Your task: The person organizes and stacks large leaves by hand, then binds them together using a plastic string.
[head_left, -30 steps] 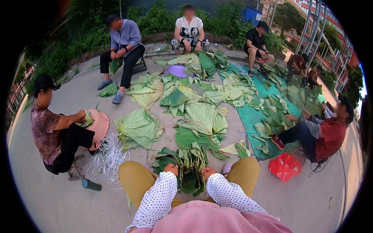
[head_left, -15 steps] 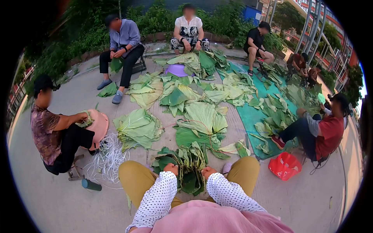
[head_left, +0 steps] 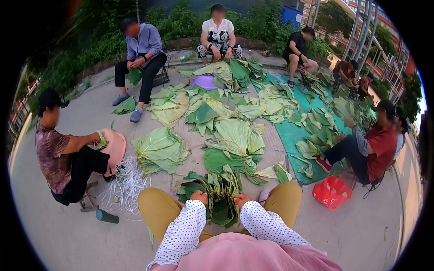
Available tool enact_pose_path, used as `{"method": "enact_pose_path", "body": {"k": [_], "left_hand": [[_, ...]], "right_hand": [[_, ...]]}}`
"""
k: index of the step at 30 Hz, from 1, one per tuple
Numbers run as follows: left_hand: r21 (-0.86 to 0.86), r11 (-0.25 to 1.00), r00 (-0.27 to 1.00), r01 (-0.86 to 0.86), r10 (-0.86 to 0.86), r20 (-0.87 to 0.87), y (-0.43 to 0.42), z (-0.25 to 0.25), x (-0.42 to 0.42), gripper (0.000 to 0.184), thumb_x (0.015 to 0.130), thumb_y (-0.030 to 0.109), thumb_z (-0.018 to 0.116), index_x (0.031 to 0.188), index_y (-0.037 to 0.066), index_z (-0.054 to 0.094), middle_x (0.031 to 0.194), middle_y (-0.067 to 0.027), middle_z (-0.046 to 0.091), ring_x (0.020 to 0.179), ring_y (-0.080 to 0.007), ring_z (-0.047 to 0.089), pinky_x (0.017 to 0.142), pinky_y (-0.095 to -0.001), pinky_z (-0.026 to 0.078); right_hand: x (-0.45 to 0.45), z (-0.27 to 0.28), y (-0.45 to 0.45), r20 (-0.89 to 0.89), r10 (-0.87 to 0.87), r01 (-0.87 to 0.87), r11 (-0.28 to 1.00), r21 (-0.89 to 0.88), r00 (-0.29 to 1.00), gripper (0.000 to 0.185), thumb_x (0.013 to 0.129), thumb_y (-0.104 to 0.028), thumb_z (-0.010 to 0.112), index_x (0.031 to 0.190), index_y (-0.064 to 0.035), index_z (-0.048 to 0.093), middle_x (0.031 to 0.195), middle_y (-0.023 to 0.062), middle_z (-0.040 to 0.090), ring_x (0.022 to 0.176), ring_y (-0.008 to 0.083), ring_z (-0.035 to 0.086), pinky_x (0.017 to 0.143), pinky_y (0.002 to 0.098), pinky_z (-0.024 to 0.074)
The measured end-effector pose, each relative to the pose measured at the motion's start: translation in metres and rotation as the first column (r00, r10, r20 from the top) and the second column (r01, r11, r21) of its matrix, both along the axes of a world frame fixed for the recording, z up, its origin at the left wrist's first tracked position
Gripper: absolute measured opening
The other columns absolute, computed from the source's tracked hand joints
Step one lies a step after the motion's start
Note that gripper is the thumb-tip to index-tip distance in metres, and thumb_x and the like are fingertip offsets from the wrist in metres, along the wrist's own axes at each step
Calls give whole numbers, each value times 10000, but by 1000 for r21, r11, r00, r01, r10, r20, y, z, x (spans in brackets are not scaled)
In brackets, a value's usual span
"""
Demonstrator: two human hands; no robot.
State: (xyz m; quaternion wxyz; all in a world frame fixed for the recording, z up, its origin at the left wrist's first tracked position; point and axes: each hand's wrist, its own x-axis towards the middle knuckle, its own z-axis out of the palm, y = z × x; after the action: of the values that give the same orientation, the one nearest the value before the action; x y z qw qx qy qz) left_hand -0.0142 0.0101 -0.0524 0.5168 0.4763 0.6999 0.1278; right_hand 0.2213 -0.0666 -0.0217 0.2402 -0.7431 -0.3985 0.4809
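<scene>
Both hands, left [head_left: 199,197] and right [head_left: 242,200], are closed on opposite sides of the leaf bundle [head_left: 220,194], between the knees. It is probably light, soft and easy to tear; better to grip many layers together, though fingertips are hard to see.

The daylight is soft and even, and on the concrete ground [head_left: 361,235] the shadows are weak. At the right edge, a strip of sky [head_left: 422,104] looks very bright, while the plants [head_left: 181,22] are rather dark. The leaves [head_left: 237,135] appear fairly sharp. The wide lens bends the outer parts strongly, inside a black border; faces are blurred.
</scene>
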Motion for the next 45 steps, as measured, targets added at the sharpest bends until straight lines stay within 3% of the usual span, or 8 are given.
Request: {"method": "enact_pose_path", "body": {"k": [5,10,23,25,28,37,45], "left_hand": [[9,1000,1000,-7,7,11,4,-17,-2,251,924,222,542,1090,34,548,909,-54,641,654,-153,608,565,-317,502],[14,999,999,-32,32,7,-2,3,0,210,918,213,543,1031,36,558,867,-49,627,645,-156,598,555,-319,493],[29,998,996,-63,61,61,4,-28,-5,211,905,208,561,1040,47,564,833,-40,625,632,-150,592,532,-320,484],[126,992,1000,-13,14,-5,9,-49,-7,220,904,210,562,1051,47,564,834,-38,630,627,-145,598,526,-311,486],[61,998,999,-27,25,19,6,-37,-5,235,901,217,568,1062,46,564,837,-36,638,619,-143,603,519,-302,487],[40,999,999,9,-8,-32,0,-11,-4,222,939,189,523,1081,23,561,946,-69,639,717,-160,608,626,-327,504],[66,998,1000,-11,12,-8,5,-24,-6,223,931,204,536,1065,29,570,897,-60,637,682,-156,603,598,-320,500]], "right_hand": [[-1,9,-1,-20,-5,4,1000,-29,1000,332,844,-184,611,1120,-1,635,937,111,684,859,197,617,814,301,463],[2,12,0,11,36,-35,998,-44,999,357,858,-186,602,1164,-2,613,1027,136,672,956,222,614,868,305,446],[1,17,0,12,33,-33,997,-71,999,397,878,-208,591,1218,-4,586,1085,141,661,994,240,611,890,320,447],[0,20,0,11,35,-33,995,-89,999,401,878,-210,593,1224,-7,584,1088,142,661,1003,243,610,895,321,447],[0,21,0,-3,26,-26,996,-88,1000,405,878,-211,595,1229,-10,582,1095,142,659,1009,244,609,899,319,446],[3,3,0,42,37,-36,999,-33,998,368,876,-233,589,1167,-10,618,965,111,688,903,209,630,838,305,469],[6,-12,0,124,13,-17,999,30,992,343,876,-237,587,1137,-19,630,918,101,683,846,198,622,805,312,473]]}}
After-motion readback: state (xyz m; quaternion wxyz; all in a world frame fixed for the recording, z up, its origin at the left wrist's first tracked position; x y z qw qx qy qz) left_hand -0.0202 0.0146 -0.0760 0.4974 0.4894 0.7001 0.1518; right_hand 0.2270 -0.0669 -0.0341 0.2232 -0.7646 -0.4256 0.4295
